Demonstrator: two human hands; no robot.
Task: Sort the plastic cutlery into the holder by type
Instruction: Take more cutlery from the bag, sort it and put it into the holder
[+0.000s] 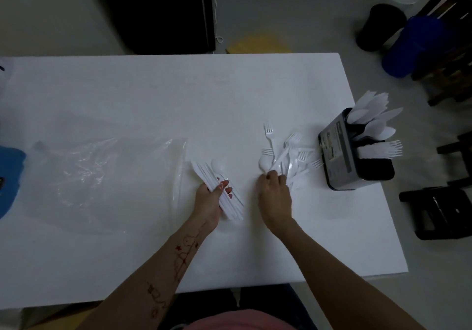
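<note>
Left hand: fingers curled round a bundle of white cutlery, mostly long flat pieces with a spoon bowl showing at the top; bundle angled just over the table.
Right hand: fingers bent down on the near edge of the pile; it seems to pinch one piece, which piece I cannot tell.
Pile: forks and at least one spoon, tangled, between right hand and holder.
Holder: upright at right table edge; knives in far section, spoons in middle, forks in near one.
Bag: clear plastic, flat, left of bundle.
Stage (judged): partly sorted; pile and bundle not yet in holder.
Risk 1: tangled tines could drag neighbours out and scatter them.
Risk 2: loose bundle could fan and slip.
Risk 3: holder near edge; a hard push could tip it.
Risk 4: all white in dim light, so types are easily mixed.
</note>
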